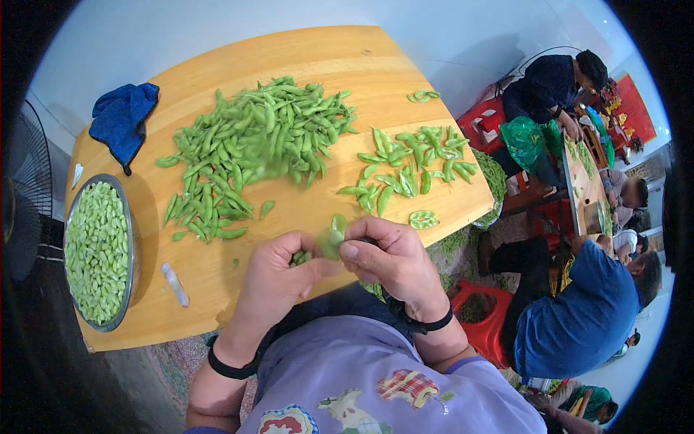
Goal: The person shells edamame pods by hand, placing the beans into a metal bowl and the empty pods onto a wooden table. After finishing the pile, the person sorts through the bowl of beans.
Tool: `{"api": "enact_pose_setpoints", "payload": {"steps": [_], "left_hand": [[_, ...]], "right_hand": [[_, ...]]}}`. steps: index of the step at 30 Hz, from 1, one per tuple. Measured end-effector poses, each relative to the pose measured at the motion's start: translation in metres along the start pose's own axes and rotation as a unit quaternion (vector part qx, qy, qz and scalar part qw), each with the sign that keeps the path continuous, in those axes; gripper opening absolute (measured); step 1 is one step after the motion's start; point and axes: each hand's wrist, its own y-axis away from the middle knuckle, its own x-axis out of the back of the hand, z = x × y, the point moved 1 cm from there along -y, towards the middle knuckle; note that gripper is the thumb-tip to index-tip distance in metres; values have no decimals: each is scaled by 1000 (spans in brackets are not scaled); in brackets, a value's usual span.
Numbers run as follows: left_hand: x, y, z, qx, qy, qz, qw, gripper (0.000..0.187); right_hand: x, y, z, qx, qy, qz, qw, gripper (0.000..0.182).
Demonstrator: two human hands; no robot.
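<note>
My left hand [293, 269] is closed, with some green beans showing inside the curled fingers. Between my two hands is a green pod [335, 236], slightly blurred, pinched by the thumb and finger of my right hand [383, 253] and touching the fingertips of my left. Beyond them lies a large heap of whole pods [267, 130] on the wooden table [303, 50]. Flattened, opened-looking pods [405, 170] are scattered to the right of the heap. At the table's left edge stands a metal bowl [132, 253] full of shelled beans [97, 249].
A blue cloth [124, 119] and a small clear strip [175, 284] lie on the table. A fan [32, 159] stands at far left. On the right are a red stool [481, 322], a seated person in blue [589, 307], and another person [549, 90] at a second table.
</note>
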Motion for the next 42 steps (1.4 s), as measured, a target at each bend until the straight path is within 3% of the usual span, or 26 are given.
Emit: {"api": "enact_pose_setpoints", "payload": {"steps": [4, 6, 7, 9, 12, 16, 18, 22, 24, 25, 27, 28, 30, 31, 33, 37, 39, 40, 42], "left_hand": [[-3, 2, -1, -3, 53, -14, 998, 7], [-7, 2, -7, 12, 203, -13, 979, 11], [-6, 3, -9, 12, 203, -14, 979, 11], [-5, 3, -11, 27, 306, -68, 949, 14], [-5, 8, -15, 68, 330, -105, 936, 19], [-9, 7, -16, 96, 367, -140, 915, 21], [-10, 6, -20, 107, 414, -174, 887, 24], [-9, -2, -22, 131, 442, -204, 863, 24], [-7, -6, -19, 166, 484, -205, 834, 28], [-7, -6, -17, 164, 483, -205, 835, 28], [-5, -8, -13, 80, 248, -50, 964, 22], [-5, -9, -13, 80, 249, -49, 964, 22], [-1, -13, -9, -70, -19, 22, 997, 25], [-2, -14, -4, -69, -18, 25, 997, 25], [-6, -12, 7, -17, -147, 46, 988, 16], [-8, -11, 4, -32, -146, 35, 988, 11], [-9, -12, 6, 33, -10, 24, 999, 12], [-8, -14, 7, 33, -9, 26, 999, 12], [-6, -17, 8, 116, 167, 0, 979, 16]], "right_hand": [[0, 3, -4, 40, 69, -4, 997, 16], [0, 3, -7, 83, 97, -23, 992, 14], [2, 2, -5, 84, 96, -22, 992, 14], [4, -1, -2, 139, 90, -58, 984, 13], [1, 3, -1, 170, 81, -66, 980, 13], [6, 1, -8, 146, 80, -80, 983, 13], [10, 0, -5, 66, -26, -96, 993, 12], [20, -19, 10, 89, -54, -102, 989, 11], [21, -24, 12, 71, -147, -126, 979, 11], [21, -24, 10, 72, -146, -127, 978, 11], [21, -21, 3, 18, -42, -30, 998, 12], [18, -20, -1, 18, -43, -31, 998, 12], [13, -19, -6, 16, 115, 52, 992, 10], [11, -18, -7, 14, 115, 50, 992, 10], [9, -16, -5, 10, 95, 34, 995, 10], [18, -20, -1, 17, 91, 8, 996, 16], [22, -23, 2, -20, 0, 20, 1000, 17], [23, -25, 2, -21, 0, 18, 1000, 17], [22, -26, 5, -12, -67, 1, 998, 15]]}}
